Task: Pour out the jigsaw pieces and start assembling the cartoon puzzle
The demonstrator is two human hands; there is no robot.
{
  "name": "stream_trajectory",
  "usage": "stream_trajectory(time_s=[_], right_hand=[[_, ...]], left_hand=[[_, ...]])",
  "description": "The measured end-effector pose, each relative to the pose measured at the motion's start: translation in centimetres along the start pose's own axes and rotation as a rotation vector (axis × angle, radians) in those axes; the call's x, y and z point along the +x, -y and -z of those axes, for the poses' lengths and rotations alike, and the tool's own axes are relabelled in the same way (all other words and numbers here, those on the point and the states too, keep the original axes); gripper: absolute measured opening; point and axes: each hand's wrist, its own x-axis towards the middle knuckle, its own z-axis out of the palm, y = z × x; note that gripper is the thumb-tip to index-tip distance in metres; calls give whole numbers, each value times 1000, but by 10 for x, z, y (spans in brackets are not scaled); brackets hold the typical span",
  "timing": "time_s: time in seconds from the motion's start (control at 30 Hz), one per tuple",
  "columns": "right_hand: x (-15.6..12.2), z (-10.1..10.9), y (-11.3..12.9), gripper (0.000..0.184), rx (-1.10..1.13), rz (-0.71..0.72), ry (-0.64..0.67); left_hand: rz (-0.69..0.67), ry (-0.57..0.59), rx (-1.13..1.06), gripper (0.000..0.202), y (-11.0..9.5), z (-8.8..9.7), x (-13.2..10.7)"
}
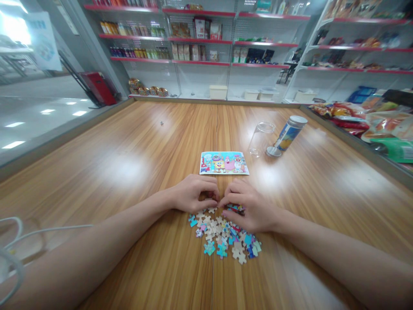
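A loose heap of jigsaw puzzle pieces (222, 232) lies on the wooden table, some showing coloured print and others bare wood backs. At the heap's upper left edge is my left hand (198, 193), its fingers curled and its thumb close to them. My right hand (248, 206) is curled over the upper right of the heap, with coloured pieces showing between thumb and fingers. The fingertips of both hands nearly meet; whatever they pinch is hidden. Just beyond them lies a flat cartoon picture card (224, 163).
A clear open jar (260, 138) stands at the right behind the card. Beside it are a blue-labelled canister (290, 133) and a round metal lid (273, 151). White cable (48, 229) loops at the left. Bagged goods (351, 118) lie beyond the right edge; shelves (200, 41) stand behind.
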Motion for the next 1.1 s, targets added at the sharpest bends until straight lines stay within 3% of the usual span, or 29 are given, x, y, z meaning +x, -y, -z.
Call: stream_trajectory(time_s=[0.33,0.5,0.67,1.1], right_hand=[[0,4,2,28,-6,5,75],[0,0,0,15,-84,-30,4],[2,-5,-3,22,-158,-92,-4],[3,1,3,10,-74,-122,-12]], left_hand=[[-42,27,-19,19,5,12,-4],[-39,62,32,23,8,20,-6],[-45,57,33,23,7,18,-5],[-32,57,52,22,6,16,-4]])
